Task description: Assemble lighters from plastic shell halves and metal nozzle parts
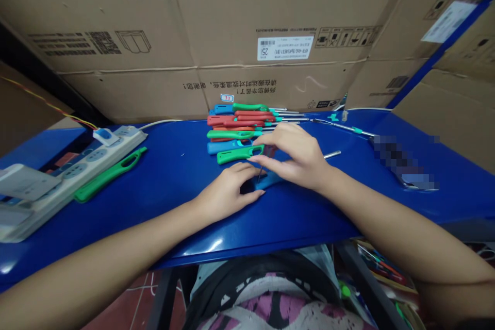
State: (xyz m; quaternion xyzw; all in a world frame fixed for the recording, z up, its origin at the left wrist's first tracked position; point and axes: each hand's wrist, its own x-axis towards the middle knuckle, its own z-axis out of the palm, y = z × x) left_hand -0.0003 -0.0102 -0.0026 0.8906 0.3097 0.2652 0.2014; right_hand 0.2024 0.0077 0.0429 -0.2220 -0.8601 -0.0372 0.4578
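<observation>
On the blue table, my left hand [232,191] rests with its fingers curled and its thumb reaching right, around the left end of a blue lighter part [268,180]. Above that part is my right hand [296,154], its thumb and fingertips closing on a small reddish, partly see-through piece [269,151]. A thin dark line runs down from that piece toward the blue part. Just behind both hands lies a green lighter [234,155], with a row of red, blue, orange and green lighters [232,120] beyond it.
A white power strip [81,170] with plugs stands at the left, a green lighter handle [110,175] beside it. At the right lie a thin metal rod [342,126] and a dark, blurred-out object [398,160]. A large cardboard box [216,20] stands behind the table.
</observation>
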